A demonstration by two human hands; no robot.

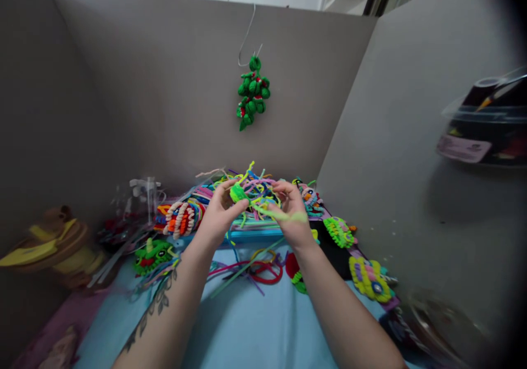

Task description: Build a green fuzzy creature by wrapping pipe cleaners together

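Over the far side of the table, my left hand [220,212] pinches a bright green fuzzy coil [237,193] between thumb and fingers. From the coil, a light green pipe cleaner [269,211] stretches right and crosses my right hand [293,212], whose curled fingers grip it; its far end is smeared by motion. Just behind both hands lies a tangled heap of multicoloured pipe cleaners [257,185]. A blue tray [255,234] sits below it.
Fuzzy figures lie about: an orange and cream one [183,218], a green one [152,256] and a yellow one [370,278]. Red loops [267,270] rest on the blue cloth [247,325]. A green cluster [253,91] hangs on a hook at the grey back panel [164,83]. A holder [481,133] is at right.
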